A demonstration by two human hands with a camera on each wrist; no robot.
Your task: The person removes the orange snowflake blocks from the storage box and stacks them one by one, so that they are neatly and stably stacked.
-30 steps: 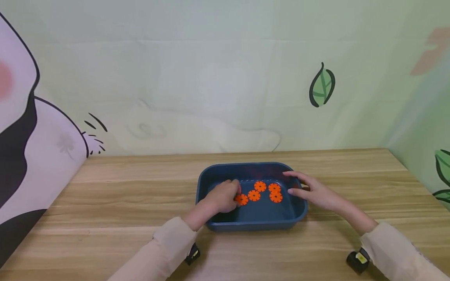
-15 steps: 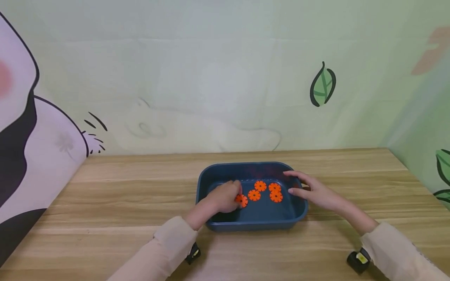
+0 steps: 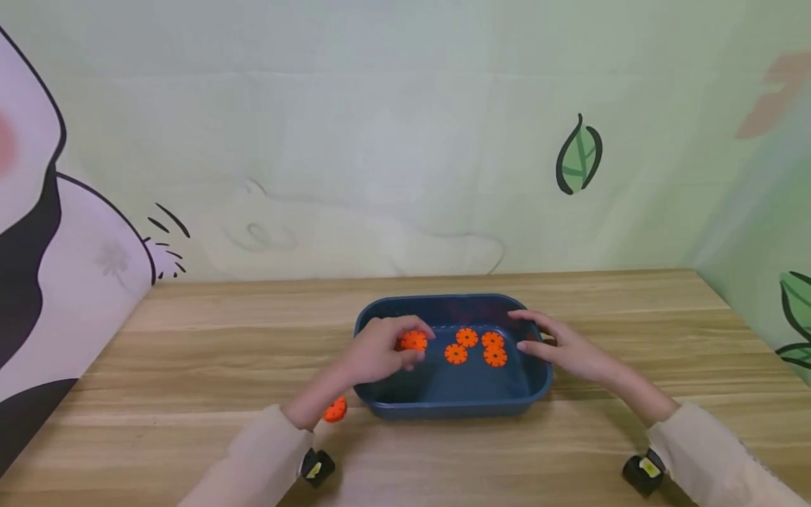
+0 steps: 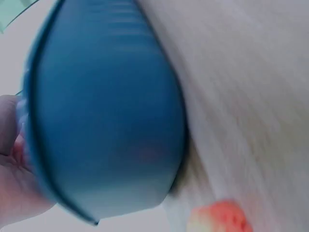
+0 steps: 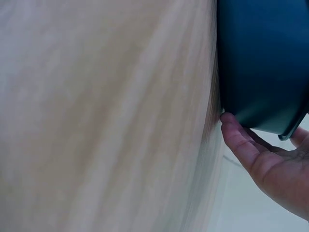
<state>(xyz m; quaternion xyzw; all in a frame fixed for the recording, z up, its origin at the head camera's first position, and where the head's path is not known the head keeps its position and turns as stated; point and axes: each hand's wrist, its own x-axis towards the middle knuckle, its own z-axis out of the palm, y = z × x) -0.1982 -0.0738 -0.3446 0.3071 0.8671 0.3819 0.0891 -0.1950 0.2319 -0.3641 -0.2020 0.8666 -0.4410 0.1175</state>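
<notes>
A dark blue tub point(image 3: 443, 406) stands on the table, with several orange notched discs point(image 3: 467, 337) lying on its floor. Over the tub's left side, my left hand point(image 3: 378, 348) pinches an orange notched disc between thumb and fingers. My right hand point(image 3: 573, 345) grips the tub's right end: the thumb reaches inside the rim and other fingers lie along the outer wall, as the right wrist view shows point(image 5: 273, 162). Beside my left wrist, outside the tub, more orange pieces point(image 3: 335, 409) sit on the table, partly hidden by the wrist.
The wooden table point(image 3: 241, 331) runs back to a cloth backdrop point(image 3: 380, 141) with printed drawings. Small black wrist cameras point(image 3: 317, 467) hang under both sleeves. The tub's outer wall point(image 4: 111, 106) fills much of the left wrist view.
My left hand has drawn back up and left, bringing the notched disc off its former spot. Orange pieces beside the wrist have come into view. The right hand keeps its place on the tub.
</notes>
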